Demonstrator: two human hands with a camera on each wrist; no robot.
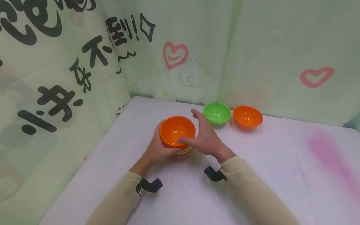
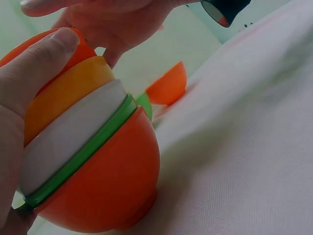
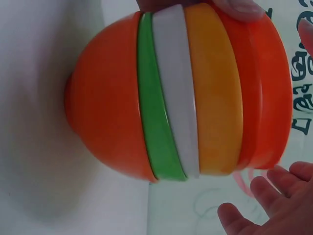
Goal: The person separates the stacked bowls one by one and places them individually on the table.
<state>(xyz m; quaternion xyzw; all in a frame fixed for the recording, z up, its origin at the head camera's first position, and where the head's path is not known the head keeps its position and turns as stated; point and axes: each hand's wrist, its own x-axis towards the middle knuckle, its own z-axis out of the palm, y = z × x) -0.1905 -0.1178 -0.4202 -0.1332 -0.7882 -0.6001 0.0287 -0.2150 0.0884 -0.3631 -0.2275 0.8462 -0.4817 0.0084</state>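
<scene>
Head: bowl stack [image 1: 174,129] was gripped by left hand [image 1: 160,149]; right hand [image 1: 206,137] splayed.
Nesting: toppling was risked (by uneven seating).

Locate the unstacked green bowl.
In the head view, the green bowl sits at the back of the table, just left of the lone orange bowl, beyond the right hand.

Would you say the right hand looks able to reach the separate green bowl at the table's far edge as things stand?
Probably yes: the right hand is open and close by, and nothing appears to lie between it and the green bowl.
</scene>
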